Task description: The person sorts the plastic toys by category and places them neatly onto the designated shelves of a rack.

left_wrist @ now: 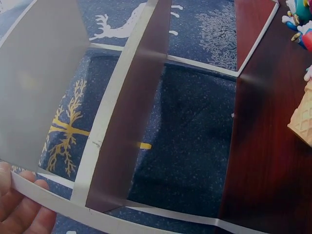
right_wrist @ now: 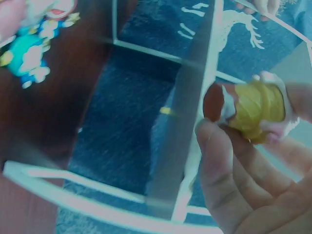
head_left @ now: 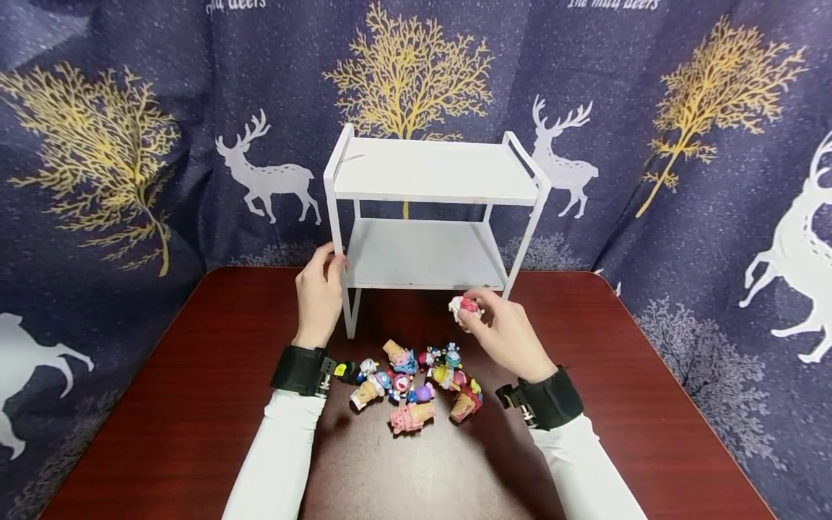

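Observation:
A white two-tier shelf rack stands at the back of the table. My left hand grips its left front post, with fingers curled round the white bar in the left wrist view. My right hand pinches a small toy figurine just below the lower shelf's front edge, near the right post. In the right wrist view the figurine shows a yellow cone-like body, a brown round base and a white and pink top partly covered by fingers. Both tiers show bare white surfaces.
Several small toys lie heaped on the dark red table in front of the rack. Among them are a blue-topped cone toy, a pink cone toy and a red-topped cone toy. A dark deer-print cloth hangs behind.

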